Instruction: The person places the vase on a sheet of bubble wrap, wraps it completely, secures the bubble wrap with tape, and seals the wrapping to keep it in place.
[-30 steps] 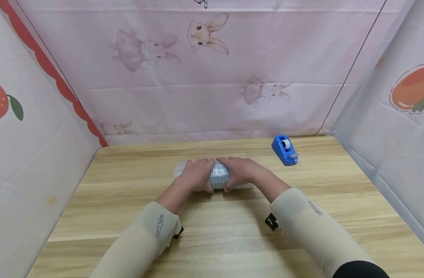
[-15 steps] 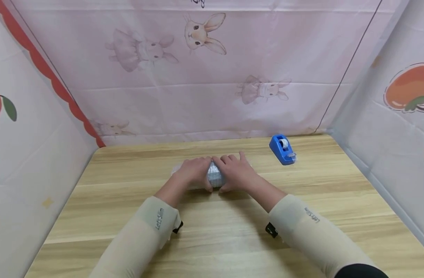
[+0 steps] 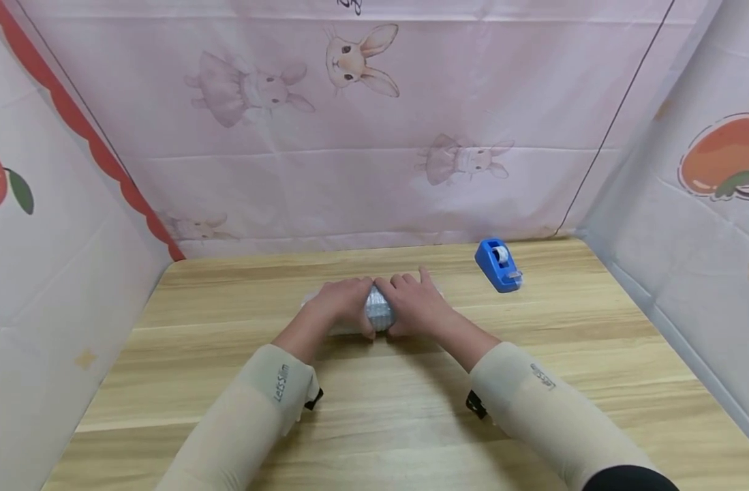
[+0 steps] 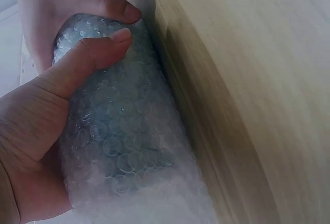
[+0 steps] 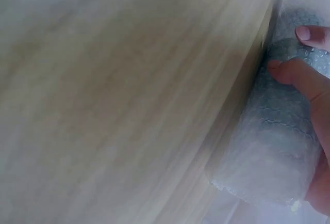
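A roll of clear bubble wrap (image 3: 379, 311) lies crosswise on the wooden table, its bluish middle showing between the two hands. My left hand (image 3: 345, 303) grips it from above, thumb on the near side. Close beside it, my right hand (image 3: 414, 305) grips the other half, with one finger raised off the wrap. In the left wrist view the bubbled wrap (image 4: 129, 131) forms a thick cylinder, and both thumbs press on it near each other. The right wrist view shows the loose, paler end of the wrap (image 5: 268, 167) beyond the right hand (image 5: 314, 90). Whatever is inside is hidden.
A blue tape dispenser (image 3: 498, 265) with a roll of tape stands at the back right of the wooden table (image 3: 374, 423). Printed cloth walls (image 3: 349, 191) enclose the table at the back and on both sides.
The right hand has shifted slightly left, nearer the left hand, and one of its fingers has lifted. Less of the wrap's middle shows between the hands. Over the last half second little differs.
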Available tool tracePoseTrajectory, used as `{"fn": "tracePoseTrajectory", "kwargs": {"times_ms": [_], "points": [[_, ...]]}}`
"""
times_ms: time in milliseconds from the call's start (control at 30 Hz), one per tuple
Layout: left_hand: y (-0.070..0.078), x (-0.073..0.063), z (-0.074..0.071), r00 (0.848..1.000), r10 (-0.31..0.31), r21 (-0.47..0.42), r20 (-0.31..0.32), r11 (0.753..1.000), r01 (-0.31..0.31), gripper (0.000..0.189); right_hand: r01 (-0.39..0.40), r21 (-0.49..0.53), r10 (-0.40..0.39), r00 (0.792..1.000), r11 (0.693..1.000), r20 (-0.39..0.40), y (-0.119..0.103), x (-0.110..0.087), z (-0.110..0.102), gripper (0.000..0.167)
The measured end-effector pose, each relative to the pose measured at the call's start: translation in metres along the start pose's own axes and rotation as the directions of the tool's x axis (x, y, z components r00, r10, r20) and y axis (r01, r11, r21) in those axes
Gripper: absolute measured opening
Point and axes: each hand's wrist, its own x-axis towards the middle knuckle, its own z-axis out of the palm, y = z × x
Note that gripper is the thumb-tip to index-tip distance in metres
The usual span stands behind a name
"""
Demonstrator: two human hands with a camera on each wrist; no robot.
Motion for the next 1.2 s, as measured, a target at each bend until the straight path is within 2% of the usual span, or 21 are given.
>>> {"fn": "tracePoseTrajectory", "kwargs": {"times_ms": [300,600,833,1000,1133,1200], "points": [[-0.002,-0.007,0.01,0.992,0.039,0.026,-0.12,0.999,-0.036,0.091,0.013,0.025,-0.014,1.0,1.0,0.023,0.004,0.005,0.002,0.095],[-0.002,-0.017,0.02,0.968,0.09,0.12,-0.233,0.991,-0.063,0.097,-0.013,0.1,0.001,0.993,0.995,0.116,0.006,0.012,-0.002,0.094],[0.0,-0.023,0.022,0.959,0.101,0.149,-0.265,0.987,-0.063,0.094,-0.022,0.198,-0.022,0.976,0.98,0.215,0.01,0.017,-0.01,0.087],[0.004,-0.026,0.024,0.954,0.117,0.204,-0.277,0.977,-0.06,0.094,-0.018,0.354,-0.09,0.954,0.935,0.286,0.016,0.018,-0.014,0.076],[0.008,-0.027,0.026,0.948,0.149,0.237,-0.281,0.968,-0.082,0.095,-0.063,0.476,-0.122,0.93,0.877,0.347,0.022,0.017,-0.015,0.075],[0.008,-0.026,0.027,0.946,0.159,0.241,-0.283,0.966,-0.09,0.094,-0.081,0.502,-0.126,0.922,0.861,0.366,0.024,0.017,-0.016,0.076]]}}
